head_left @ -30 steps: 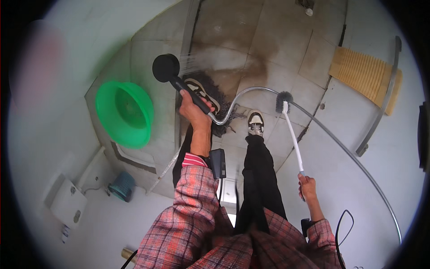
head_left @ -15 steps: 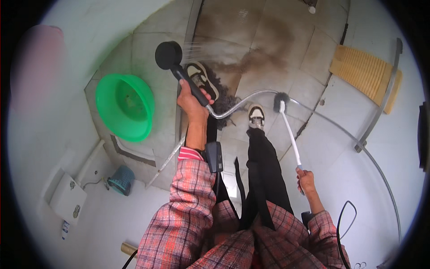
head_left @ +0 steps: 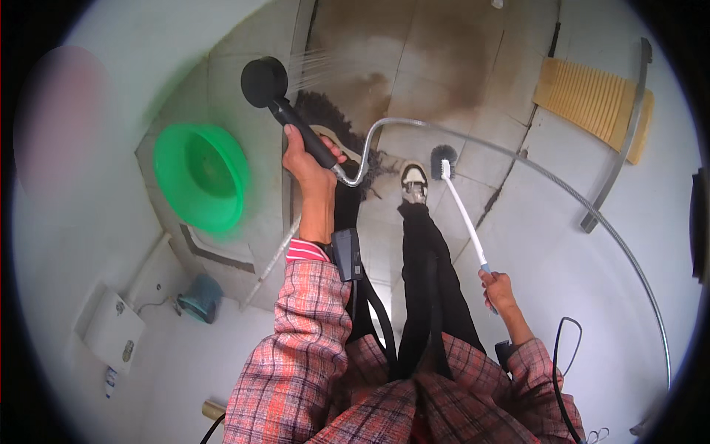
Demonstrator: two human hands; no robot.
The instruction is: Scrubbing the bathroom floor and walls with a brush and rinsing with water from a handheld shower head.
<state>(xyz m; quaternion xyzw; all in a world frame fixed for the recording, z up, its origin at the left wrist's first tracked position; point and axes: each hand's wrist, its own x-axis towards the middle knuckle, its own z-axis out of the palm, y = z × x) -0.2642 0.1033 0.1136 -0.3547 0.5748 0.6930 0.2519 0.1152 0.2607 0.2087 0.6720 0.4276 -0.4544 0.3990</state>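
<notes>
Handheld showerhead [head_left: 264, 81]: left of centre, spraying rightward; left hand [head_left: 309, 166] fingers clamped around handle. Right hand [head_left: 500, 291]: fingers wrapped around scrub brush [head_left: 464, 214]. Metal hose [head_left: 473, 139] arches past its far side. Green basin [head_left: 170, 176]: left. Grab bar [head_left: 627, 140] crosses washboard [head_left: 578, 98], far right.

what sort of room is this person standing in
Most likely a bathroom or washroom: there's a spraying black shower head, a wet tiled floor and a green basin.

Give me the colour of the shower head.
The shower head in the left hand is black, as the head view shows.
</notes>
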